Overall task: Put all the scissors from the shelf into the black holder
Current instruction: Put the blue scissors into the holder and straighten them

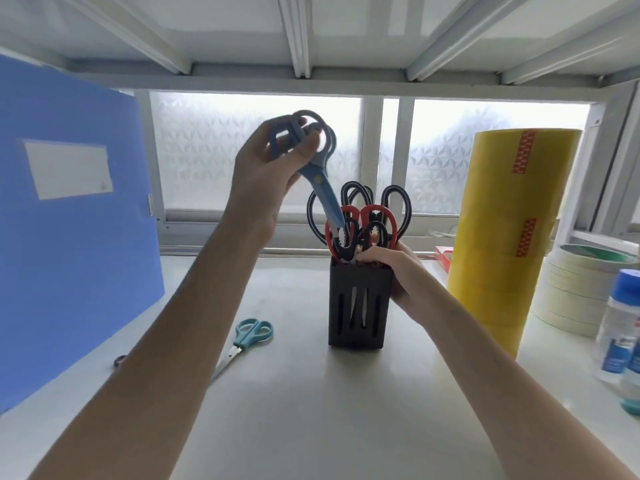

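Note:
A black slotted holder stands upright on the white shelf, with several black-handled and red-handled scissors standing in it. My right hand grips the holder's top right side. My left hand holds blue scissors by their handles, tilted, blades pointing down to the right, the tip among the handles at the holder's mouth. Teal-handled scissors lie flat on the shelf to the left of the holder.
A blue file box stands at the left. A tall stack of yellow tape rolls rises right of the holder, with masking tape rolls and glue bottles further right. A frosted window runs behind.

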